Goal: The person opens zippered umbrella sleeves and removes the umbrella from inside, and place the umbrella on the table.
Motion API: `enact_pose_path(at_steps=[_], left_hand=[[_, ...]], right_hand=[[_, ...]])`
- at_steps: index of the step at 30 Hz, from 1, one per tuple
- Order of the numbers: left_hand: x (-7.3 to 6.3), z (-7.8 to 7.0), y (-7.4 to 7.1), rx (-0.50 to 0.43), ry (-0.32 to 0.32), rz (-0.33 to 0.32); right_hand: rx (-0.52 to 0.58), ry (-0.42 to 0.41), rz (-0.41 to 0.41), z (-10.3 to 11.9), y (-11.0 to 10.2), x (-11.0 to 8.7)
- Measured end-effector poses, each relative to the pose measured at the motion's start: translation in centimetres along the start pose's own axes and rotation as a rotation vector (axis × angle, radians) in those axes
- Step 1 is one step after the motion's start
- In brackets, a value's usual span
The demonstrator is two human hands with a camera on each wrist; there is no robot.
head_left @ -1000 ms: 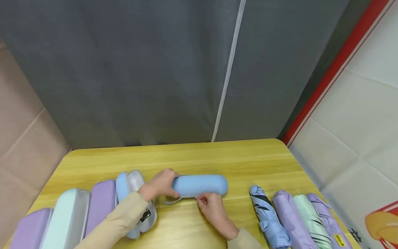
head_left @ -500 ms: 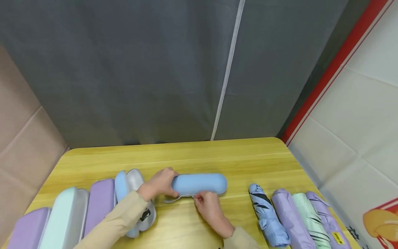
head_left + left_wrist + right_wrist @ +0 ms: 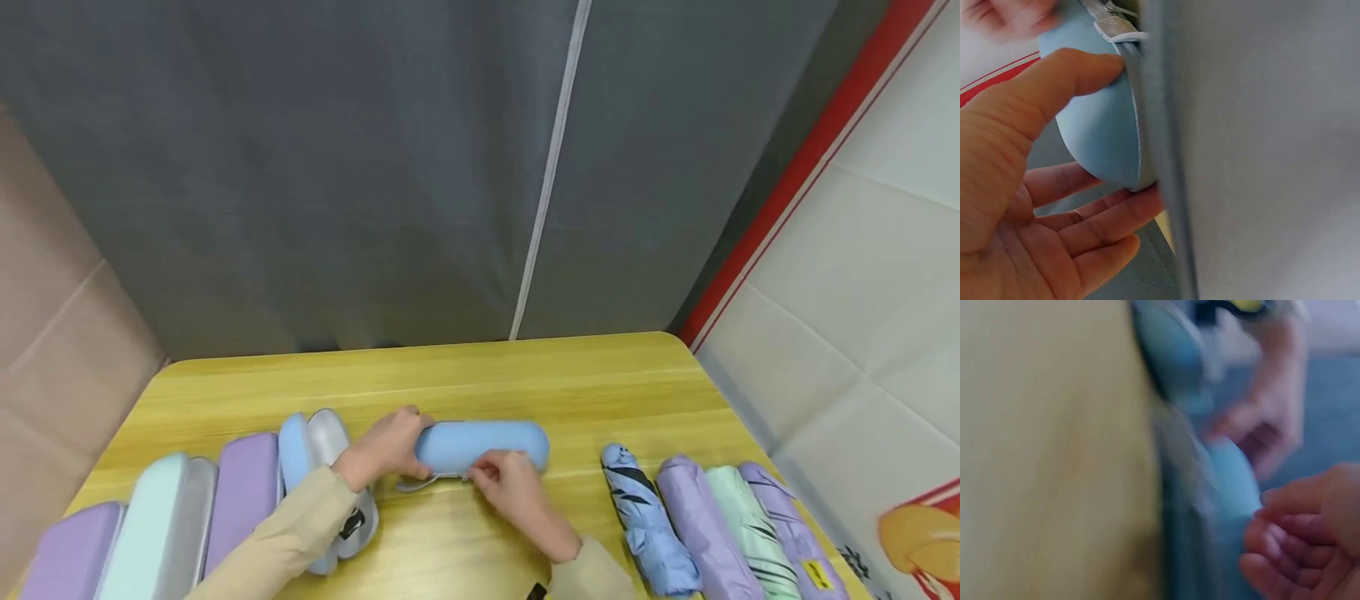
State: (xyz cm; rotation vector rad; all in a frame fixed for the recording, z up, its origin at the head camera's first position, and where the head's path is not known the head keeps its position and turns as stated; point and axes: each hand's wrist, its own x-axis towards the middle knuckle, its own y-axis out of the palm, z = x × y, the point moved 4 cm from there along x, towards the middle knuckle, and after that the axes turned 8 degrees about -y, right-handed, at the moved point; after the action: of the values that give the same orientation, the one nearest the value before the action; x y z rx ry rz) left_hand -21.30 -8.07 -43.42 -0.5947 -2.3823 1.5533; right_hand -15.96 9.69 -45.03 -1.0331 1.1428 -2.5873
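A light-blue zip case (image 3: 480, 443) lies lengthwise at the table's middle, its zip along the near side. My left hand (image 3: 390, 446) holds its left end, thumb on the near side and fingers beneath or behind, as the left wrist view shows. A pale zip pull (image 3: 1110, 7) shows near the thumb with no finger on it there. My right hand (image 3: 513, 492) is at the near side of the case, fingers loosely curled. The right wrist view is blurred; nothing shows between those fingers (image 3: 1272, 550).
Left on the wooden table (image 3: 450, 550) stand a purple case (image 3: 71, 550), a mint case (image 3: 142, 525), another purple case (image 3: 242, 492) and an opened blue case (image 3: 326, 442). On the right lie folded umbrellas: blue (image 3: 648, 525), purple (image 3: 705, 525), green (image 3: 750, 525), purple (image 3: 791, 525).
My right hand has lifted slightly and turned over the near edge of the case, its fingers less tightly together. My left hand and the case stay where they were.
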Motion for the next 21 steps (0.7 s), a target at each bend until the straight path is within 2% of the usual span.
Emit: enact_pose_path(at_steps=[2, 4, 6, 8, 10, 12, 15, 21], left_hand=[[0.0, -0.1, 0.1, 0.008, 0.002, -0.003], [-0.1, -0.2, 0.1, 0.026, 0.003, -0.011], [-0.1, -0.3, 0.1, 0.049, -0.007, -0.012], [0.1, -0.4, 0.1, 0.081, -0.008, -0.022], [0.4, -0.5, 0.1, 0.12, -0.007, -0.036], [0.6, -0.6, 0.2, 0.152, 0.001, -0.064], [1.0, -0.7, 0.4, 0.171, -0.003, -0.108], [1.8, -0.9, 0.9, 0.101, -0.058, -0.118]], right_hand=[[-0.018, 0.033, 0.013, -1.0, -1.9, 0.5], [-0.06, 0.098, 0.082, -2.3, -3.6, 0.8], [-0.055, 0.167, 0.218, -3.5, -4.6, 0.6], [0.0, 0.219, 0.35, -4.3, -5.1, 0.0], [0.082, 0.256, 0.416, -4.6, -5.1, -0.6], [0.149, 0.277, 0.422, -4.5, -5.0, -1.2], [0.202, 0.305, 0.387, -4.0, -4.7, -1.9], [0.229, 0.287, 0.361, -2.1, -3.8, -3.1]])
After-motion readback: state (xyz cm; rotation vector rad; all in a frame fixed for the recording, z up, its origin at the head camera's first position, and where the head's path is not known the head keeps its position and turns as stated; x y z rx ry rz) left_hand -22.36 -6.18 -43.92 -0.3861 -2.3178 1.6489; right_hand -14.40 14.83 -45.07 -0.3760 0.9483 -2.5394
